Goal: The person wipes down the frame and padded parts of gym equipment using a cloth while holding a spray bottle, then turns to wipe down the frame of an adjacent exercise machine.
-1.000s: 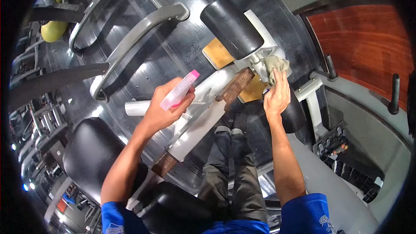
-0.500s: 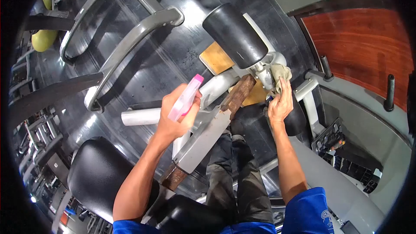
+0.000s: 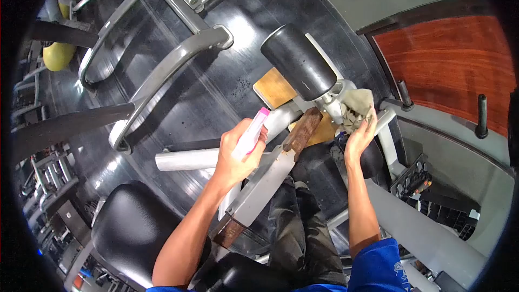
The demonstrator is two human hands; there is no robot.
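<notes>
My left hand (image 3: 240,154) is wrapped round a spray bottle with a pink and clear top (image 3: 253,133), held above the grey machine beam (image 3: 266,186). A crumpled beige cloth (image 3: 357,107) is in my right hand (image 3: 361,139), against the silver metal joint (image 3: 336,109) of the machine. Just left of the cloth is a black roller pad (image 3: 299,62); another dark pad (image 3: 372,158) lies partly hidden below my right hand. A worn brown end piece (image 3: 304,131) of the beam sits between my hands.
Yellow-brown plates (image 3: 274,87) lie low near the dark floor (image 3: 216,94). A curved grey frame (image 3: 178,60) stands at the upper left, a black seat (image 3: 132,232) at the lower left. On the right are a reddish wood panel (image 3: 443,59) and black pegs (image 3: 481,116).
The view has shifted, and the roller pad appears lower. My left hand with the bottle has come closer to the worn end piece. The cloth looks more spread out in my right hand.
</notes>
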